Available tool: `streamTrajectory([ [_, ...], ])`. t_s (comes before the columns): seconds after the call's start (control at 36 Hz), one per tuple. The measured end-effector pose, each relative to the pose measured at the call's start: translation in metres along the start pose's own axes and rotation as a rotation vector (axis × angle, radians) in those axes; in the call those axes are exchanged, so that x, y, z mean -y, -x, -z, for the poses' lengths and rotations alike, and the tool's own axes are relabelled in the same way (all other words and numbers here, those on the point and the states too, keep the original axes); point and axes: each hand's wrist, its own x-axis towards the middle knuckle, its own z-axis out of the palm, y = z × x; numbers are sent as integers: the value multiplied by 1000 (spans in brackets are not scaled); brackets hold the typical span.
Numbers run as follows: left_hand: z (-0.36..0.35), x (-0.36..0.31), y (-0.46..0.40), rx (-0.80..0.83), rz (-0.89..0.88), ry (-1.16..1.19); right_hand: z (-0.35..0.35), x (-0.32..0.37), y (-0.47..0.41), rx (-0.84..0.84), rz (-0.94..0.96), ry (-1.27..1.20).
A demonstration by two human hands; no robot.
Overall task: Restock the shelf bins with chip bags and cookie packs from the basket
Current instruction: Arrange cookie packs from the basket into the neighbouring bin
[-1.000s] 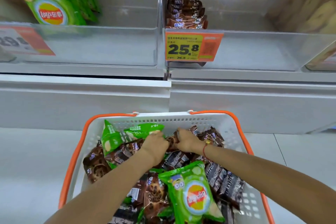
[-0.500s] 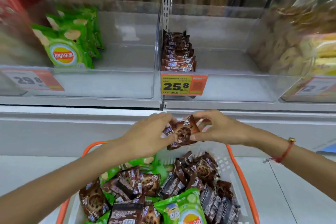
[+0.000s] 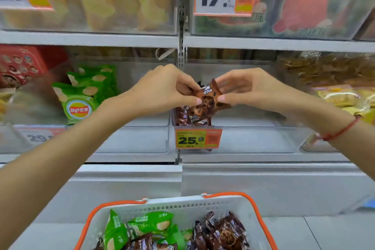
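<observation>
Both the left hand (image 3: 162, 89) and right hand (image 3: 251, 91) pinch one brown foil cookie pack (image 3: 208, 99) by its edges, probably to slot it upright into the clear plastic bin (image 3: 253, 138) behind the row already there.

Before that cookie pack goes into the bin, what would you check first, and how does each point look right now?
1. Cookie pack held firmly: ok, left hand and right hand both pinch it.
2. Right bin chosen: ok, matching brown packs already stand behind the 25.8 tag.
3. Room in the bin: ok, bare floor beside the row.
4. Pack above the bin's front wall: cannot tell.
5. Basket still stocked: ok.
</observation>
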Motion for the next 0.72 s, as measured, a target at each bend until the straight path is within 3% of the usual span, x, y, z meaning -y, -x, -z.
streamTrajectory([
  [0.08,1,9,-13,-23,-10,-12,12,-16,-22,58,-243,-34],
  [0.19,-5,19,-16,-35,-6,62,5,-43,-46,379,-443,425],
  [0.28,-7,26,-16,-35,7,35,-9,-51,-55,560,-530,479],
  [0.44,-3,26,-20,54,-14,-33,-27,-58,-68,603,-623,452],
  [0.5,-2,24,-25,103,-31,-111,-29,-60,-69,544,-618,465],
  [0.61,-1,19,-36,219,-45,-351,-23,-67,-71,401,-619,222],
  [0.72,-2,17,-42,224,-72,-461,-13,-67,-67,526,-621,130],
])
